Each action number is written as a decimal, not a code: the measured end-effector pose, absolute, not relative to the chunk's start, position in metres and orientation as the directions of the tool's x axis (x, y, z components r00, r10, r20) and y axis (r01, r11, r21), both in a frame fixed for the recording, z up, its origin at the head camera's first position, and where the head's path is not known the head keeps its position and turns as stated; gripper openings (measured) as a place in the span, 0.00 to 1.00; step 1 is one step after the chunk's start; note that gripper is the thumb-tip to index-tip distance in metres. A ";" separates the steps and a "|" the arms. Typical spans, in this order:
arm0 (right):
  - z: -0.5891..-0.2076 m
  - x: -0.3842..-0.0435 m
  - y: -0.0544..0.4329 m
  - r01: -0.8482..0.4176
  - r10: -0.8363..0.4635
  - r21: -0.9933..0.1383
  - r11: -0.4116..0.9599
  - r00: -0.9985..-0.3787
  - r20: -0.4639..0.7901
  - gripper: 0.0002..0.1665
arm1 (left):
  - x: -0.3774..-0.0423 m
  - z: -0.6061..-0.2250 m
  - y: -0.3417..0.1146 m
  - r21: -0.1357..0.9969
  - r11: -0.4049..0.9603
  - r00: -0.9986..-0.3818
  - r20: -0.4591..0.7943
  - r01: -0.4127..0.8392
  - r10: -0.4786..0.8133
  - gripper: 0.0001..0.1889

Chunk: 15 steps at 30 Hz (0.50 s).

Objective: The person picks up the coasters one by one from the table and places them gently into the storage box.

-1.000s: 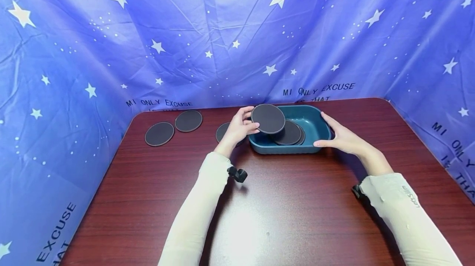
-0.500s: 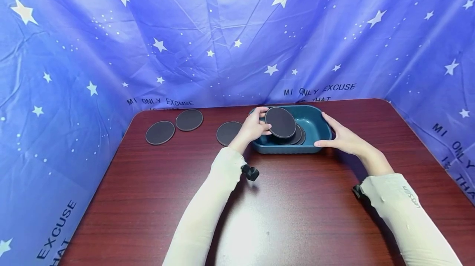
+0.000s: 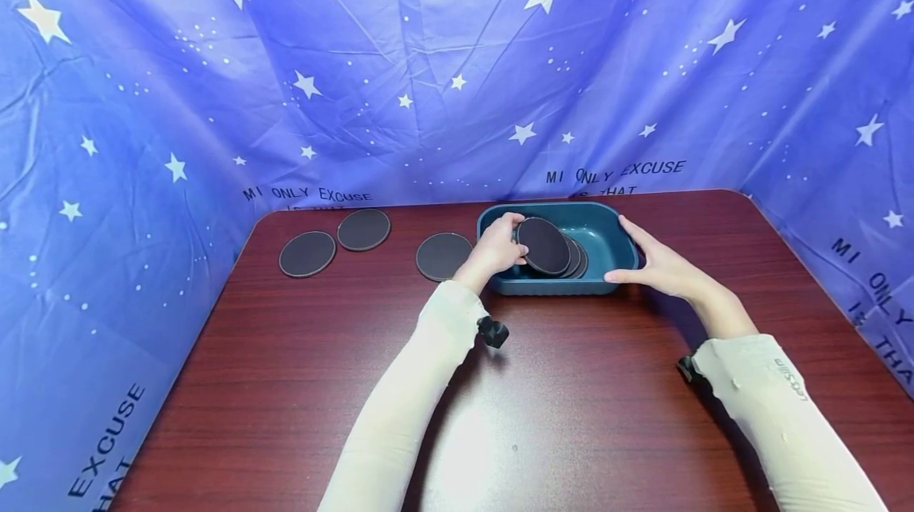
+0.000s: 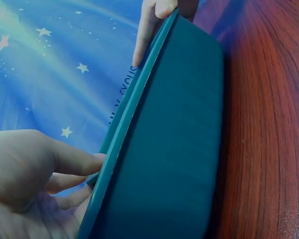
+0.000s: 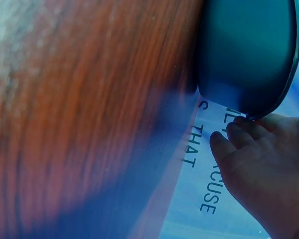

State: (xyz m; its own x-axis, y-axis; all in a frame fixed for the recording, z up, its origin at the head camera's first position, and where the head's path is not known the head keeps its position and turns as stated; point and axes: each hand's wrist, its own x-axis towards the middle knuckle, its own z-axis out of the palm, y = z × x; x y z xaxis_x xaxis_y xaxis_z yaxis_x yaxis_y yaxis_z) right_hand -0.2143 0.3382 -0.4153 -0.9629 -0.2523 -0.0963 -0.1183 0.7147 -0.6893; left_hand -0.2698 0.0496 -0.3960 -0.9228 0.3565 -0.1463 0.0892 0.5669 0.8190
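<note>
In the head view my left hand (image 3: 497, 246) pinches a dark round coaster (image 3: 543, 245) by its left edge. The coaster is tilted inside the teal basin (image 3: 607, 238), over other dark coasters (image 3: 580, 259) that it partly covers. At the basin's right end my right hand (image 3: 660, 264) holds the rim, thumb at the front corner and fingers toward the back one. The left wrist view shows my left thumb and fingers at the basin's rim (image 4: 139, 94), the coaster mostly hidden behind the wall. My right fingers touch the basin's outside in the right wrist view.
Left of the basin a loose coaster (image 3: 444, 256) lies flat on the reddish-brown table (image 3: 321, 353). Two more, a front coaster (image 3: 307, 254) and a back coaster (image 3: 363, 229), lie farther left. A blue star-patterned cloth (image 3: 407, 59) hangs behind the table and at both sides.
My left hand has moved right and lowered its coaster from above the basin's left end down into it, over the other coasters. The right hand has stayed on the rim.
</note>
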 end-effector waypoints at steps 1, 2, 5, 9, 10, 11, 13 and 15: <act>-0.415 -0.214 0.338 -0.117 -0.251 -0.689 0.715 -0.963 -0.098 0.68 | -0.270 -0.396 0.050 0.787 0.606 -0.924 -0.138 0.117 0.357 0.30; -0.415 -0.214 0.338 -0.115 -0.251 -0.690 0.715 -0.963 -0.099 0.68 | -0.270 -0.396 0.050 0.753 0.642 -0.924 -0.131 0.143 0.359 0.29; -0.415 -0.214 0.337 -0.113 -0.247 -0.690 0.715 -0.964 -0.099 0.67 | -0.269 -0.396 0.050 0.677 0.710 -0.924 -0.118 0.194 0.364 0.29; -0.414 -0.213 0.336 -0.112 -0.249 -0.689 0.716 -0.963 -0.102 0.68 | -0.268 -0.396 0.050 0.671 0.713 -0.916 -0.125 0.205 0.381 0.30; -0.414 -0.213 0.336 -0.112 -0.251 -0.689 0.716 -0.962 -0.104 0.68 | -0.268 -0.396 0.050 0.674 0.709 -0.915 -0.126 0.205 0.384 0.30; -0.414 -0.213 0.336 -0.111 -0.251 -0.688 0.717 -0.962 -0.107 0.68 | -0.267 -0.396 0.050 0.676 0.708 -0.914 -0.128 0.205 0.386 0.30; -0.414 -0.213 0.336 -0.110 -0.253 -0.689 0.716 -0.961 -0.110 0.68 | -0.267 -0.396 0.049 0.684 0.701 -0.912 -0.128 0.204 0.390 0.30; -0.413 -0.213 0.336 -0.111 -0.254 -0.689 0.716 -0.961 -0.109 0.68 | -0.267 -0.397 0.048 0.694 0.691 -0.913 -0.121 0.203 0.390 0.30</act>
State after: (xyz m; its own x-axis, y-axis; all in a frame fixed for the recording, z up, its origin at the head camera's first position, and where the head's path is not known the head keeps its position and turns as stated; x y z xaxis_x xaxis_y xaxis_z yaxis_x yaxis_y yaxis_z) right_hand -0.2134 0.3358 -0.4135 -0.9611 -0.2539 -0.1085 -0.1113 0.7160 -0.6892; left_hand -0.2667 0.0482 -0.3966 -0.9129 0.3896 -0.1215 0.2025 0.6909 0.6940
